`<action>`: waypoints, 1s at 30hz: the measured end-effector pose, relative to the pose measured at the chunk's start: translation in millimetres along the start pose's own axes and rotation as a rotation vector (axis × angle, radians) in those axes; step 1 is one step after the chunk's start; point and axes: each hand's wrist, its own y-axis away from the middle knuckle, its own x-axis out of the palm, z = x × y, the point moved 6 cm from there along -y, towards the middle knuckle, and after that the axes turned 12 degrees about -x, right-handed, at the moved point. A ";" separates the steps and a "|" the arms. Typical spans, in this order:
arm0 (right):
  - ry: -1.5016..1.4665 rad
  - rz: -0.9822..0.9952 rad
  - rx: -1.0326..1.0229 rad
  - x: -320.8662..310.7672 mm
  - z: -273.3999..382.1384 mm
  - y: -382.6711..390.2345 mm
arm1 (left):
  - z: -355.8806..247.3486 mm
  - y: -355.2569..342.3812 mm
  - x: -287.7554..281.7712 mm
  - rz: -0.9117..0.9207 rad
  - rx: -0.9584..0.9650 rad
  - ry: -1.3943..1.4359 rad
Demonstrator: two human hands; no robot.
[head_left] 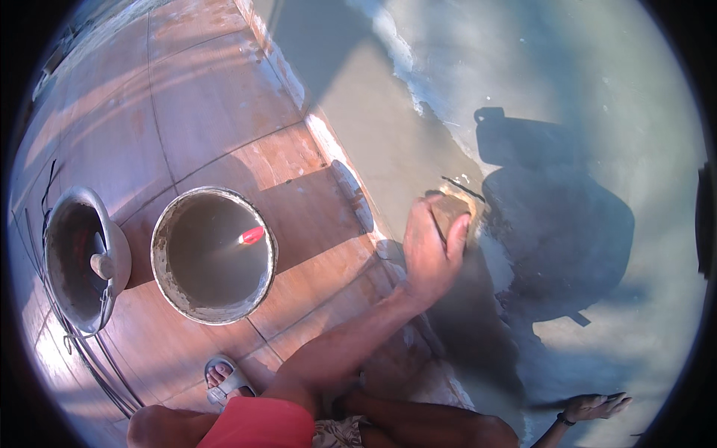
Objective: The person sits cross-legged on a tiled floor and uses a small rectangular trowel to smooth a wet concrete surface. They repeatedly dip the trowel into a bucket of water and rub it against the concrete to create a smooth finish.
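Observation:
My left hand [433, 250] reaches out from a red sleeve and is closed around a tan block [450, 212] that looks like a sponge. The block is against the wall [418, 149], where wet grey-brown plaster meets a paler grey-green area. A thin dark edge shows just past the block; I cannot tell if it belongs to it. At the lower right, my right hand [597, 407], with a dark band at the wrist, is held out with fingers extended and nothing in them. It is close to the wall; whether it touches is unclear.
A round bucket [159, 280] of murky grey water stands on reddish floor tiles [194, 112], a red-tipped object [252, 236] in it. Left of it, a grey bucket [119, 257] holds a tool with a rounded wooden handle [101, 266]. Dark cables [112, 377] run alongside.

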 end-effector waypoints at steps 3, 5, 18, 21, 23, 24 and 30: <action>-0.010 -0.011 -0.009 1.0 -5.1 -0.2 | 7.6 -50.6 -10.2 -0.115 -0.106 -0.046; -0.017 -0.010 -0.025 -3.9 0.1 -4.8 | -1.5 -27.3 8.1 -0.099 0.014 -0.105; -0.015 0.005 -0.024 -0.9 5.0 -4.6 | -12.3 -28.4 16.6 -0.068 0.137 -0.132; -0.044 -0.014 -0.041 -0.1 6.0 -0.1 | -25.4 98.1 59.1 0.354 0.379 -0.148; -0.043 -0.018 -0.027 3.0 -3.4 5.5 | -12.2 78.3 39.6 0.228 0.253 -0.091; -0.028 -0.003 -0.010 2.4 -10.2 8.7 | -3.3 64.2 24.5 0.175 0.189 -0.060; -0.042 -0.017 0.025 -0.7 6.2 -7.3 | 19.7 -103.7 -37.7 -0.209 -0.137 -0.028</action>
